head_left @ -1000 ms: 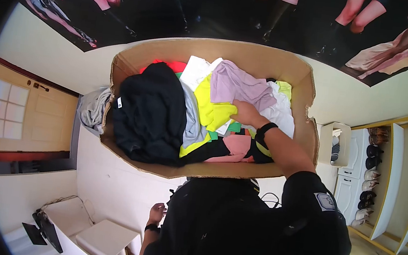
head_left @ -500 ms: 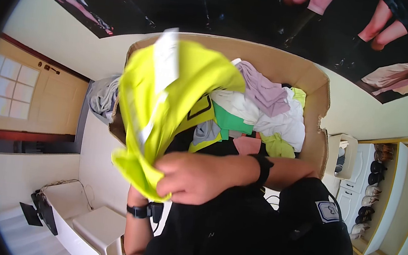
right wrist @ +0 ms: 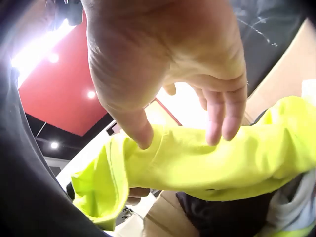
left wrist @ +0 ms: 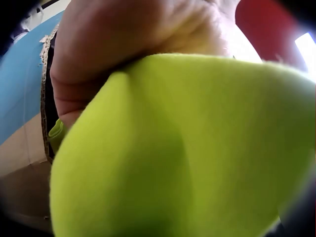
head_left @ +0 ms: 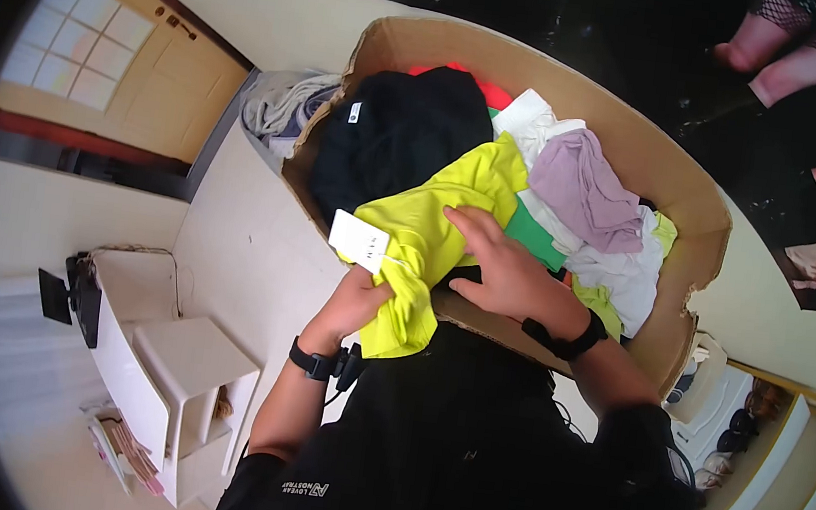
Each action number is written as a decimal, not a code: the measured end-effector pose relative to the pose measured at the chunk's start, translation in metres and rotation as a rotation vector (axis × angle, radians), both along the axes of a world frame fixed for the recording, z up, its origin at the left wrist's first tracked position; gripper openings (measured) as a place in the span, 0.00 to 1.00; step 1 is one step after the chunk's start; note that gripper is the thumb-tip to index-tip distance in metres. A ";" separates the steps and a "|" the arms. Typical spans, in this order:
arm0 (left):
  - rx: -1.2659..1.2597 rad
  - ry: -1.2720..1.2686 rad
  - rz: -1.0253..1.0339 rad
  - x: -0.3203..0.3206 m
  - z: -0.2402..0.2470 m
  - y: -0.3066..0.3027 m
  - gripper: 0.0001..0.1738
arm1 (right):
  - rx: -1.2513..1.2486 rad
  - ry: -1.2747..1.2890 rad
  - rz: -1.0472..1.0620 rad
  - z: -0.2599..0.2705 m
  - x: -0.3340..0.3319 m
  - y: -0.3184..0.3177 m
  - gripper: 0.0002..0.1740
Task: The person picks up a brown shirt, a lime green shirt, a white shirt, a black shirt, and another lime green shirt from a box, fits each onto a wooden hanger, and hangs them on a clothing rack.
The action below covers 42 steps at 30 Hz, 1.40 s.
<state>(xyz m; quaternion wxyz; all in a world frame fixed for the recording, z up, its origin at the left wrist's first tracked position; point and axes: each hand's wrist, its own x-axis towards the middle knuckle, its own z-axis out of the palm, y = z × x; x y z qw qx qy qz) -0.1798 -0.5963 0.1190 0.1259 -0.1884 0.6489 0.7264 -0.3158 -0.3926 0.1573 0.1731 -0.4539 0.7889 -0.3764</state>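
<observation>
A bright yellow garment [head_left: 440, 220] stretches from the clothes pile over the near left edge of the cardboard box. My left hand [head_left: 352, 303] grips its near end, and a white paper tag [head_left: 359, 241] lies over the cloth just above that hand. In the left wrist view the fingers of the left hand [left wrist: 133, 34] curl behind the yellow cloth [left wrist: 173, 153]. My right hand [head_left: 518, 280] is spread beside the garment with fingers apart. In the right wrist view, its thumb and fingertips [right wrist: 230, 129] come down at the cloth's upper edge.
The large cardboard box [head_left: 634, 130] also holds a black garment [head_left: 407, 134], a lilac one [head_left: 586, 190], white ones [head_left: 617, 279] and a green one [head_left: 534, 233]. Grey cloth [head_left: 289, 110] is heaped left of the box. A white desk [head_left: 190, 361] stands at lower left.
The yellow garment came out of the pile in my right hand and swung toward my body. My left hand rose to grip its end; the right hand let go. The view turned left.
</observation>
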 end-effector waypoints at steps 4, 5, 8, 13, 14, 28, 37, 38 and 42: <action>-0.234 0.120 -0.189 -0.003 0.021 0.005 0.25 | -0.101 -0.058 0.185 -0.004 0.003 -0.019 0.30; -0.292 0.079 -0.263 -0.003 0.028 0.005 0.26 | -0.131 -0.022 0.265 -0.008 0.003 -0.021 0.22; -0.358 0.012 -0.282 0.004 0.020 0.006 0.28 | -0.237 -0.006 0.010 -0.014 0.001 -0.022 0.08; -0.686 0.320 -0.002 0.006 0.022 0.019 0.33 | -0.331 -0.370 -0.254 -0.023 0.001 -0.034 0.04; -0.717 0.279 -0.050 0.001 0.027 0.024 0.33 | -0.327 -0.371 -0.250 -0.029 0.003 -0.038 0.04; -1.129 0.465 0.121 -0.002 0.022 0.012 0.16 | -0.018 0.429 0.022 -0.066 -0.002 -0.015 0.18; -1.039 0.407 -0.069 -0.002 0.066 0.038 0.34 | -0.259 0.235 -0.217 0.013 -0.006 -0.070 0.09; -1.045 0.409 -0.063 -0.006 0.062 0.035 0.34 | -0.265 0.239 -0.212 0.022 -0.004 -0.073 0.09; -1.386 0.432 -0.011 -0.010 0.065 0.025 0.35 | -0.374 0.093 -0.277 0.060 -0.014 -0.071 0.06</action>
